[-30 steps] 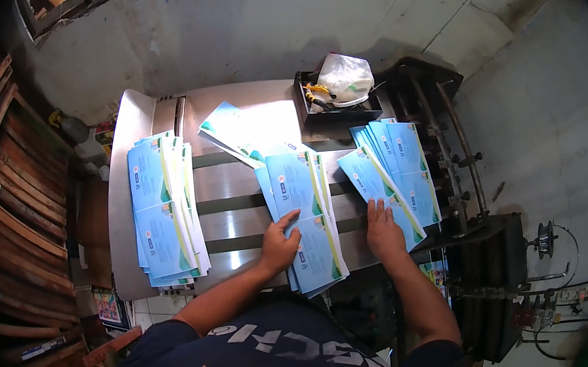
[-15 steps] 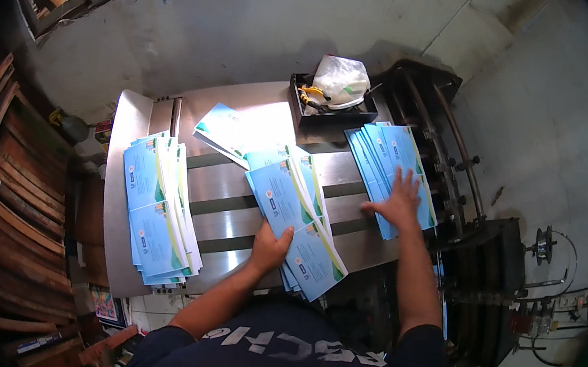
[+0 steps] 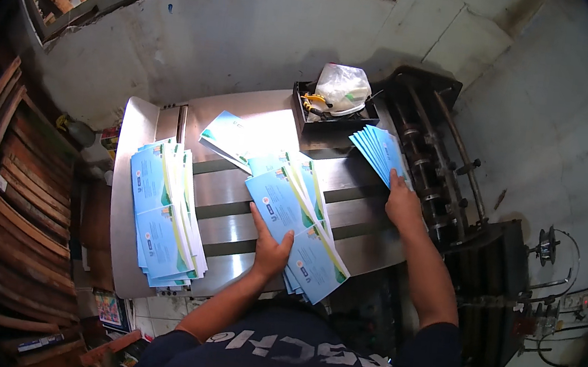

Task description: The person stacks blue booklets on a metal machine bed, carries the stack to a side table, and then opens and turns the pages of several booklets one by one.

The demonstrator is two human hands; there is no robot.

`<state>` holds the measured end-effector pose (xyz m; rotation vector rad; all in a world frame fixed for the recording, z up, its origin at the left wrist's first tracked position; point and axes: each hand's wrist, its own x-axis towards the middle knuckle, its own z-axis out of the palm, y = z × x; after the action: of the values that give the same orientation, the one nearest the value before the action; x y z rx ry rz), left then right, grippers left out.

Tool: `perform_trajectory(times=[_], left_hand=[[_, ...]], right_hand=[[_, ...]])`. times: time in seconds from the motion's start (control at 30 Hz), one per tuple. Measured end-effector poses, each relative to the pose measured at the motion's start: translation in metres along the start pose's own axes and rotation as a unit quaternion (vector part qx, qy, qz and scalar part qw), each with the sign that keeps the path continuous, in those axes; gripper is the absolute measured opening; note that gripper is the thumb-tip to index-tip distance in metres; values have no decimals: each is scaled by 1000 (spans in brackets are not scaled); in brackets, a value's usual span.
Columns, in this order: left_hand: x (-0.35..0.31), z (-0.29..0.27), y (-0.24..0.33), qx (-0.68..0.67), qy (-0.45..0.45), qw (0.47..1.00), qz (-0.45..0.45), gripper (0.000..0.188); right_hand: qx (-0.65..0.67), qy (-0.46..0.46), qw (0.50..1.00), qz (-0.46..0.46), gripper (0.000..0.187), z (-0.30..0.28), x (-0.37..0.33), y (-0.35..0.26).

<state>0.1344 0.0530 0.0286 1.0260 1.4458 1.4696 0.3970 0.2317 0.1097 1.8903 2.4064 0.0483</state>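
Note:
My right hand [image 3: 406, 202] pinches the near end of a fanned bunch of blue printed sheets [image 3: 377, 153] at the table's right side. The sheets spread out toward the far end, their edges staggered. My left hand [image 3: 272, 252] lies against the left edge of the middle stack of blue and white printed sheets [image 3: 301, 231], thumb and index finger stretched apart. That stack is uneven, with sheets turned at different angles. Another stack of the same sheets [image 3: 163, 216] stands at the left. Farther back, a few sheets [image 3: 225, 136] lie askew under bright glare.
The slatted metal table [image 3: 231, 227] carries a black tray [image 3: 337, 124] with a white plastic bag [image 3: 341, 87] and yellow-handled tools. A dark machine with rollers [image 3: 431, 159] adjoins its right side. Wooden frames [image 3: 31, 226] lean at the left. A wall stands behind.
My right hand has gone from lying spread on the right-hand sheets to gripping them, and they are now fanned and farther back. My left index finger has stretched along the middle stack's edge.

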Motion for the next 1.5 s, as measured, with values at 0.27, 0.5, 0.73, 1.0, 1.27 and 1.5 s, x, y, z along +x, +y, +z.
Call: perform_trajectory(times=[0.27,0.5,0.73,1.0,1.27,1.5], left_hand=[[-5,-1,9,-175,-8,980,-94,74],[-1,-39,42,-82,-55,995,17,87],[20,-63,115,-60,-127,949,282,115],[-4,-89,60,-29,-174,979,100,72],[-6,-71,45,212,-126,923,296,36],[-3,-76,27,201,-121,931,279,37]], right_hand=[[248,-218,930,-160,89,-37,-134,-139],[506,39,861,17,111,-4,-113,-124],[841,-30,527,-119,66,-67,-110,-141],[751,-50,624,-210,59,-22,-110,-142],[656,43,701,-275,51,5,-116,-152],[697,9,672,-248,50,21,-118,-151]])
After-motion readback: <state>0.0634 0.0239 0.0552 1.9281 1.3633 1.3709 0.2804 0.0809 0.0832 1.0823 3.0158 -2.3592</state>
